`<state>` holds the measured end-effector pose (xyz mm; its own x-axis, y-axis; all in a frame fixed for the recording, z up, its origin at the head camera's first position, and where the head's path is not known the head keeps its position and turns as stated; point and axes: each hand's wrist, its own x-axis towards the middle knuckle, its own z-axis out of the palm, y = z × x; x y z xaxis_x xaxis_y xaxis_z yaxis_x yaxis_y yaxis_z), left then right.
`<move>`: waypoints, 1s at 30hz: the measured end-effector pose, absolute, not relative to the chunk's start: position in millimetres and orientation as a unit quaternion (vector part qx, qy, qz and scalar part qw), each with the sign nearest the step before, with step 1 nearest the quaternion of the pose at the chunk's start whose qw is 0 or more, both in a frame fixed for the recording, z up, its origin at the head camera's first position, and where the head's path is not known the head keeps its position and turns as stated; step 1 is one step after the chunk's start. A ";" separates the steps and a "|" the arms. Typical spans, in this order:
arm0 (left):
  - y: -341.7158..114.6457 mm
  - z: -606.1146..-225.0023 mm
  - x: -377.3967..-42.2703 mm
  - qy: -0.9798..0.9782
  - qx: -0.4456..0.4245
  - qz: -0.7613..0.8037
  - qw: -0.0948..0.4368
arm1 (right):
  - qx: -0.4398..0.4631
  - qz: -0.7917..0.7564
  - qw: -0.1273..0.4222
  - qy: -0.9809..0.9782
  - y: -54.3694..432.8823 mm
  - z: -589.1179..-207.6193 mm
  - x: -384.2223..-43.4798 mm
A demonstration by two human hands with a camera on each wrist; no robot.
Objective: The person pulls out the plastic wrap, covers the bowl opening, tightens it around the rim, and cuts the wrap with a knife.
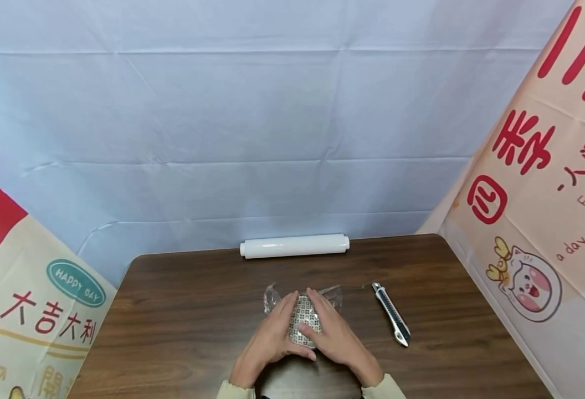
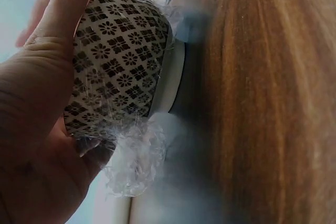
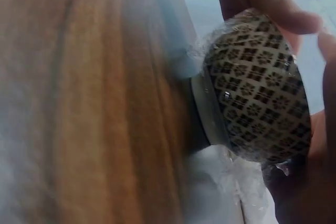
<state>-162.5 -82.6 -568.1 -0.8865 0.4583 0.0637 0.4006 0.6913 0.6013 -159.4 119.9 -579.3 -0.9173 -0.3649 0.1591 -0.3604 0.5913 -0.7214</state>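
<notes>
A small bowl (image 1: 304, 317) with a dark flower-and-diamond pattern stands low over the wooden table in front of me, its pale foot toward the tabletop. Clear cling film (image 2: 137, 162) covers it, bunched and crinkled at its sides. My left hand (image 1: 274, 338) cups the bowl's left side, thumb along the near edge. From the right, my right hand (image 1: 339, 339) holds the opposite side, its thumb lying over the pattern. Both wrist views show the patterned wall (image 3: 257, 93) close up. Whether the foot touches the table is too blurred to tell.
A white roll (image 1: 294, 246), apparently of cling film, lies along the table's back edge. To the right of my hands rests a utility knife (image 1: 391, 314). Pale cloth hangs behind the wooden table (image 1: 188, 310), with printed banners on both sides.
</notes>
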 end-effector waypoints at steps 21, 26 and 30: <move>-83.3 -561.4 -176.9 0.917 0.268 0.292 0.053 | -0.242 -0.320 -0.007 0.916 125.2 -560.8 -183.0; -85.2 -558.8 -181.3 0.913 0.264 0.289 0.113 | -0.223 -0.305 0.064 0.924 125.8 -566.6 -186.9; -87.9 -559.8 -184.5 0.913 0.249 0.291 0.144 | -0.214 -0.317 0.071 0.921 123.9 -572.8 -189.8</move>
